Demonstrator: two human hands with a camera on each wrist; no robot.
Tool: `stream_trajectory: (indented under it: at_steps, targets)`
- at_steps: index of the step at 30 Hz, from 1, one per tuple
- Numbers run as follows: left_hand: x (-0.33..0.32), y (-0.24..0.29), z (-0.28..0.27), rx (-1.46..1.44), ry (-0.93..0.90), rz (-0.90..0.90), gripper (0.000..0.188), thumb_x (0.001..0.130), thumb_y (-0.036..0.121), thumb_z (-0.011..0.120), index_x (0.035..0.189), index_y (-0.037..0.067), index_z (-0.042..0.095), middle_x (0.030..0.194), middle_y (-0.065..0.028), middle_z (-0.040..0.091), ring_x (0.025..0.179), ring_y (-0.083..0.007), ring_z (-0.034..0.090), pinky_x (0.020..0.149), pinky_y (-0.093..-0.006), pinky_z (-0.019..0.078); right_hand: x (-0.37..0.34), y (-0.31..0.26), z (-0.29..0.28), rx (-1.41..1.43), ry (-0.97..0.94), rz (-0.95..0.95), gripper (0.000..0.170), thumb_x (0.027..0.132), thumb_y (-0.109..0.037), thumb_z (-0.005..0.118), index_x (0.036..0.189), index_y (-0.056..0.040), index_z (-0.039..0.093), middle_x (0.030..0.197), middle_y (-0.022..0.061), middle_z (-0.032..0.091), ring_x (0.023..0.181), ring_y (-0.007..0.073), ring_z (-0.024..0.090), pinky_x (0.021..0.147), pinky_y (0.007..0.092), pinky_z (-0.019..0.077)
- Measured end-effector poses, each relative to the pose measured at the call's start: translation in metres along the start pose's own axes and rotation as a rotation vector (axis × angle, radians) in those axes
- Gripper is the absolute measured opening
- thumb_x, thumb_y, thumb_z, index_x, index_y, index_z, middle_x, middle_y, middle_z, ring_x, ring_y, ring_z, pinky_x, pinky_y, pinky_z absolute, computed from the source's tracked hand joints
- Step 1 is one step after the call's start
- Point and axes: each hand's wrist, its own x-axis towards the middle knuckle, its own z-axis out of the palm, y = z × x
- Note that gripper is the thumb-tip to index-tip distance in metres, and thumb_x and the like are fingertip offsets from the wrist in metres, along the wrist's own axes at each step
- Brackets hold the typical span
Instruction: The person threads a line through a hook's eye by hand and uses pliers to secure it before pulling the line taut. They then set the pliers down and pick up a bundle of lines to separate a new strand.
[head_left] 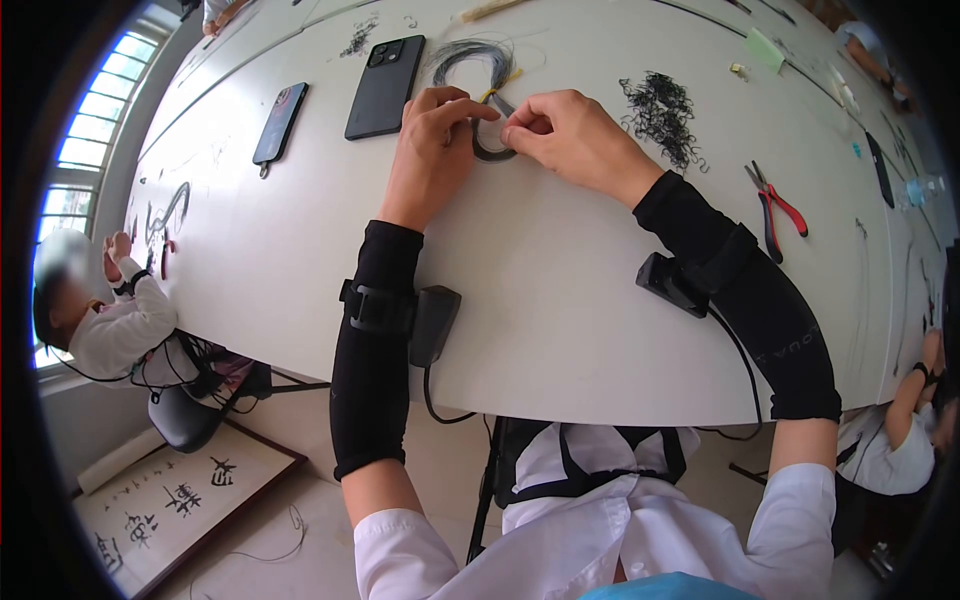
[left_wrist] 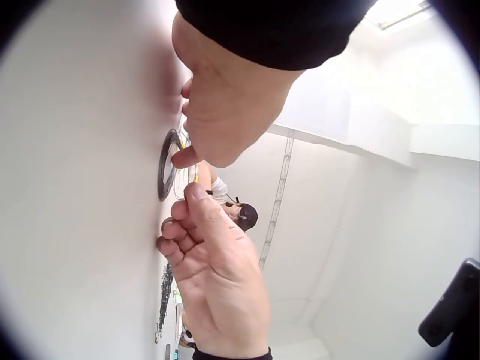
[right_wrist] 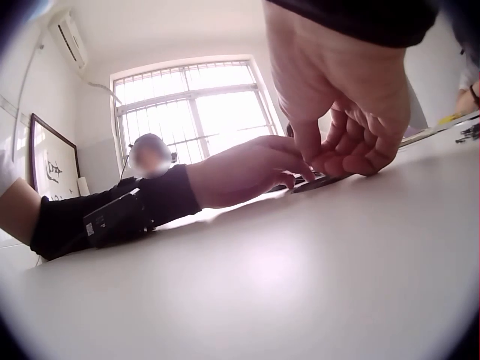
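Note:
A coil of dark grey wire [head_left: 490,155] lies on the table between the two hands in the head view, a yellow tie [head_left: 491,95] at its upper side. The left hand [head_left: 432,150] is at the coil's left, with its index finger reaching over it; whether it grips any wire is hidden. From the right, the right hand [head_left: 580,140] pinches at the coil's edge with thumb and index finger, the other fingers curled. The left wrist view shows the coil [left_wrist: 163,169] beside the right hand [left_wrist: 225,277]. Both hands meet low over the table in the right wrist view.
Behind the hands lies a looser wire bundle [head_left: 475,50]. Two phones [head_left: 385,85] [head_left: 280,122] are at the left. Black hooks [head_left: 660,115] are heaped at the right, near red-handled pliers [head_left: 775,210]. Other people sit around the table [head_left: 560,330].

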Motion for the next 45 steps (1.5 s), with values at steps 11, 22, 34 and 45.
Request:
stream_trajectory:
  at_steps: [11, 22, 34, 45]
  targets:
    - [-0.003, 0.012, -0.010, -0.049, -0.058, 0.020, 0.027, 0.081, 0.008, 0.065, 0.104, 0.013, 0.077, 0.126, -0.0091, 0.062, 0.123, -0.0301, 0.051, 0.104, -0.0421, 0.0439, 0.005, 0.007, -0.004, 0.172, -0.021, 0.043, 0.023, 0.087, -0.020, 0.069, 0.094, 0.0008, 0.073, 0.082, 0.0076, 0.072, 0.073, 0.0147, 0.067, 0.074, 0.0278, 0.0542]
    - [0.000, 0.002, 0.004, 0.151, 0.028, 0.036, 0.026, 0.099, 0.029, 0.060, 0.106, 0.012, 0.079, 0.133, -0.0164, 0.060, 0.127, -0.0381, 0.046, 0.108, -0.0470, 0.0373, -0.013, -0.009, -0.007, 0.039, -0.028, -0.080, 0.019, 0.089, -0.018, 0.067, 0.089, 0.0011, 0.067, 0.079, 0.0088, 0.069, 0.071, 0.0180, 0.066, 0.072, 0.0300, 0.0540]
    - [0.000, 0.001, 0.004, 0.187, 0.037, 0.007, 0.032, 0.104, 0.030, 0.052, 0.110, 0.011, 0.077, 0.135, -0.0137, 0.059, 0.128, -0.0336, 0.044, 0.110, -0.0437, 0.0360, -0.105, -0.045, -0.053, -0.199, -0.031, -0.318, 0.015, 0.091, -0.012, 0.066, 0.098, -0.0002, 0.060, 0.096, 0.0127, 0.060, 0.094, 0.0273, 0.061, 0.085, 0.0383, 0.0510]
    - [0.001, -0.001, 0.003, 0.149, 0.020, -0.002, 0.033, 0.106, 0.032, 0.052, 0.111, 0.013, 0.078, 0.137, -0.0132, 0.058, 0.127, -0.0327, 0.044, 0.109, -0.0430, 0.0365, -0.056, -0.019, 0.031, -0.750, 0.005, -0.514, 0.012, 0.084, -0.005, 0.067, 0.094, -0.0010, 0.064, 0.097, 0.0147, 0.062, 0.099, 0.0271, 0.064, 0.086, 0.0353, 0.0554]
